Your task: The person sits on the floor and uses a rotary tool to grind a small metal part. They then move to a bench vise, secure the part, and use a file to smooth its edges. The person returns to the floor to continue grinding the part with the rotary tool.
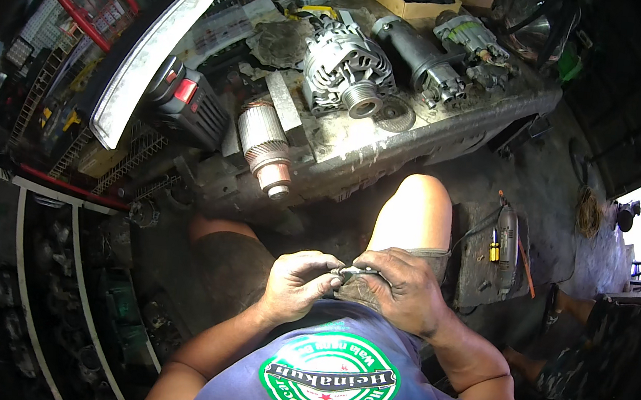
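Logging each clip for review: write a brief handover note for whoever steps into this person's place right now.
Left hand and right hand pinch one small metal part together over the lap; what it is cannot be told. On the workbench ahead: an alternator, a starter motor and an armature at the edge. A power tool lies right of the knee. Done and left: not readable from this view.

On the grimy worktop (388, 141) ahead of me I see a silver alternator (346, 67), a dark starter motor (419, 59) beside it, and a copper-wound armature (262, 147) near the front edge. A black-and-red case (187, 102) sits to its left. An electric drill (506, 249) lies on the floor, right of my knee.
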Motion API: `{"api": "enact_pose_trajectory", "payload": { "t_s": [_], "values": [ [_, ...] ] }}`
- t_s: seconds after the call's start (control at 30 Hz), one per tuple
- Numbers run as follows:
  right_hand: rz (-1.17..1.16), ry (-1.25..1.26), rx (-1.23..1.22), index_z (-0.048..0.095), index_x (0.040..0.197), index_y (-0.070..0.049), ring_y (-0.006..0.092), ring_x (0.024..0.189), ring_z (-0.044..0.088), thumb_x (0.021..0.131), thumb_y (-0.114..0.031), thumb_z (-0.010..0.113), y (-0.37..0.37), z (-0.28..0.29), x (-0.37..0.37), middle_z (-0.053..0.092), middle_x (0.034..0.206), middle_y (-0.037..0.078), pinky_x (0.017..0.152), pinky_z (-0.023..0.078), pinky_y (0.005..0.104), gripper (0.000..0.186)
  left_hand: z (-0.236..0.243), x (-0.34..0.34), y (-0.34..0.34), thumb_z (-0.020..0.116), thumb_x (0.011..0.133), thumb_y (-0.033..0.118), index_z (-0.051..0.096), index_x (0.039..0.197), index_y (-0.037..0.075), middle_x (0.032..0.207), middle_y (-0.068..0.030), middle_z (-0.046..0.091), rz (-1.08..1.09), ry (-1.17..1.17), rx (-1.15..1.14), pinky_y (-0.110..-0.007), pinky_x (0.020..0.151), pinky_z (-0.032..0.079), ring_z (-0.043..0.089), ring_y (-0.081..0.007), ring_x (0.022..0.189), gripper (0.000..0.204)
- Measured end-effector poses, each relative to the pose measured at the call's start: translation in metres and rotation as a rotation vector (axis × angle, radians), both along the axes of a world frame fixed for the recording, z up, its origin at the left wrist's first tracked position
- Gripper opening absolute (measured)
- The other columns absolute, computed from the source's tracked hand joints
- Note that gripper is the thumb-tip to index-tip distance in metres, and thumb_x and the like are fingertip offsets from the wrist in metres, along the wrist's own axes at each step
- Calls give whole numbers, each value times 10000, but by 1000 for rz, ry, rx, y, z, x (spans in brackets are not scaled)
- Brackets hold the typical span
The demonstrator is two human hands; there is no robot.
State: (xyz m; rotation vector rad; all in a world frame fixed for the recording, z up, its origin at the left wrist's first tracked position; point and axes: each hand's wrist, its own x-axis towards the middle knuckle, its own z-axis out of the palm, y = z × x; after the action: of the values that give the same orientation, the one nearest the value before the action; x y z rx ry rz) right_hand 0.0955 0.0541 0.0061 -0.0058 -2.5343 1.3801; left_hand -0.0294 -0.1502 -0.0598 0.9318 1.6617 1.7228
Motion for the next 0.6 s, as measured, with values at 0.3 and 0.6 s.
{"api": "enact_pose_trajectory", "payload": {
  "t_s": [0.3, 0.6],
  "values": [
    [-2, -1, -1, 700, 1193, -29, 373, 985, 717, 873, 21, 764, 3, -2, 3, 752, 1065, 168, 871, 579, 461, 331, 1, -2, 4, 798, 985, 65, 757, 1087, -42, 943, -81, 769, -9, -15, 25, -258, 678, 574, 709, -109, 782, 153],
    [96, 60, 85, 715, 1176, -26, 346, 898, 744, 882, -27, 793, 10, -4, -3, 762, 1001, 164, 810, 586, 416, 304, 5, -8, 1, 838, 932, 70, 790, 1080, -12, 862, -105, 766, -10, 156, 2, -298, 675, 567, 723, -166, 741, 176]
  ]
}}
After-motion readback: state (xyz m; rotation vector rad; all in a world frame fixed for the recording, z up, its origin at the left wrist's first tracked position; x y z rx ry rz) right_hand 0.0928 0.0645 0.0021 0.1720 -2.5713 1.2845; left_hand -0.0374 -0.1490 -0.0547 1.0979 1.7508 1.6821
